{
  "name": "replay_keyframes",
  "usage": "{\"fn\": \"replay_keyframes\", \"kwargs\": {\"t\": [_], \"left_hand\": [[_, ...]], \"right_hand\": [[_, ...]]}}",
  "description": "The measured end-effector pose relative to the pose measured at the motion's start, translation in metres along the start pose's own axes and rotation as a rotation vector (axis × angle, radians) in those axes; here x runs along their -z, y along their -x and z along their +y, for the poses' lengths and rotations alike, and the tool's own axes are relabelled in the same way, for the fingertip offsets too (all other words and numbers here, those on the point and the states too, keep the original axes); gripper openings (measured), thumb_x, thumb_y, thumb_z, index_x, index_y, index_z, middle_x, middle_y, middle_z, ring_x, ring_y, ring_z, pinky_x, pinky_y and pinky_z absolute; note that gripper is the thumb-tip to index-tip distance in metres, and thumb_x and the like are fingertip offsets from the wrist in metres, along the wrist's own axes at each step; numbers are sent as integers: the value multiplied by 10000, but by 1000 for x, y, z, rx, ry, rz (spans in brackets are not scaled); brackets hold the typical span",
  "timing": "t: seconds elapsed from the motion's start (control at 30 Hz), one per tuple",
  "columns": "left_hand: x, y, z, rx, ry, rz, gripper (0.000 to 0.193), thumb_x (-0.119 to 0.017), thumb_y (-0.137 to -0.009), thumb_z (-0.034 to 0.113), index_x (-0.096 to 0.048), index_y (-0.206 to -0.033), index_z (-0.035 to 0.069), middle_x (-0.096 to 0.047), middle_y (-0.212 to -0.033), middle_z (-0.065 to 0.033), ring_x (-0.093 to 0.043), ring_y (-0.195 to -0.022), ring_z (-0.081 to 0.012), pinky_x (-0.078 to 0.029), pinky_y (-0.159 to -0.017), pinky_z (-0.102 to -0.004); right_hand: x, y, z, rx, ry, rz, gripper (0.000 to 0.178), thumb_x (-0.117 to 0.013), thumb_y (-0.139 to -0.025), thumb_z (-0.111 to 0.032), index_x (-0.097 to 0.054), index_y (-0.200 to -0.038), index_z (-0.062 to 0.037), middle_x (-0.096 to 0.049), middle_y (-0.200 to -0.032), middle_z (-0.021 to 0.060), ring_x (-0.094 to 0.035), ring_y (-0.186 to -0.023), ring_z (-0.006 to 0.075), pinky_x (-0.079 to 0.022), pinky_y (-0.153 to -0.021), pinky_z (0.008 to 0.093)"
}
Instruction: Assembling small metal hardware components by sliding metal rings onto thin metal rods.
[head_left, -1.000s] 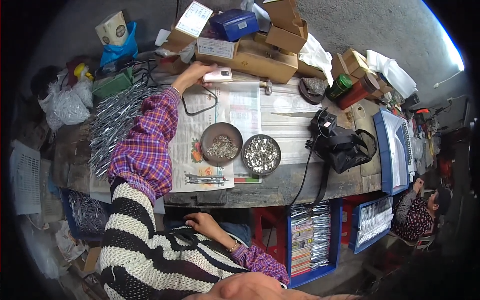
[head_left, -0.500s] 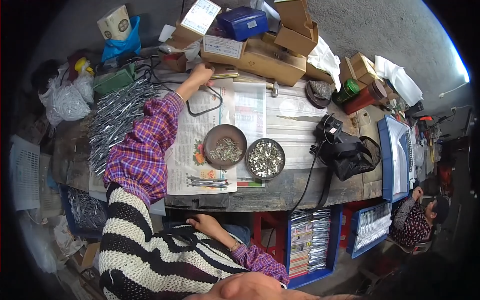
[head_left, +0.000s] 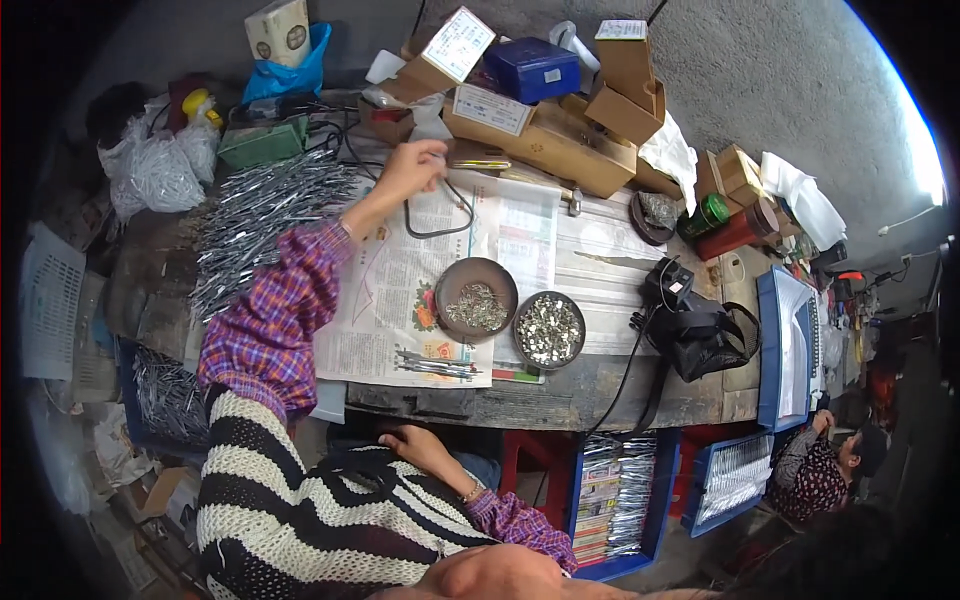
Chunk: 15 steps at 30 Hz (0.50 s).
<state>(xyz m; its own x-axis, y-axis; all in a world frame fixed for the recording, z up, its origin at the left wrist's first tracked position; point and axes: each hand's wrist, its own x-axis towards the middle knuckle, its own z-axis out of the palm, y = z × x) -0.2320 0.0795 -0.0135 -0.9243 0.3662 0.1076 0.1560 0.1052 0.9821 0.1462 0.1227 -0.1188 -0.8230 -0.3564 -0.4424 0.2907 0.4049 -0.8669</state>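
My left hand is raised over the far side of the newspaper, its fingers apart, with nothing I can make out in them. Just right of it lies a flat, yellowish metal piece; below the hand a dark cable forms a loop. My right hand rests in my lap, fingers loosely stretched. On the paper stands a brown bowl of small thin metal parts. Beside it is a darker bowl of small shiny pieces. Several slim metal rods lie near the table's front edge.
A large heap of metal rods covers the left side. Cardboard boxes and a blue box line the back, with a hammer before them. Rightward are a black strapped device and blue trays. Another person sits far right.
My left hand has lifted away from the yellowish metal piece and drawn back slightly to its left. My right hand stays in my lap. The whole view has shifted a little.
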Motion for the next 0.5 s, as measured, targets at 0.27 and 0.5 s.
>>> {"fn": "replay_keyframes", "kwargs": {"t": [0.27, 0.5], "left_hand": [[85, 161, 29, 126, -181, -141, 162, -514, -808, 27, -648, -898, 20, -618, -658, -13, -528, -520, -36, -420, -439, -192], [145, 283, 26, 152, -402, 155, 135, -551, -832, 42, -640, -920, -8, -631, -720, -49, -581, -647, -63, -452, -560, -199]], "right_hand": [[21, 11, -21, 163, 95, -35, 279, -582, -823, -228, -627, -1058, -84, -630, -894, 193, -608, -819, 344, -468, -720, 392], [60, 26, -111, 377, 68, -252, 228, -598, -816, -103, -612, -1023, -7, -616, -856, 147, -604, -783, 284, -473, -681, 336]]}}
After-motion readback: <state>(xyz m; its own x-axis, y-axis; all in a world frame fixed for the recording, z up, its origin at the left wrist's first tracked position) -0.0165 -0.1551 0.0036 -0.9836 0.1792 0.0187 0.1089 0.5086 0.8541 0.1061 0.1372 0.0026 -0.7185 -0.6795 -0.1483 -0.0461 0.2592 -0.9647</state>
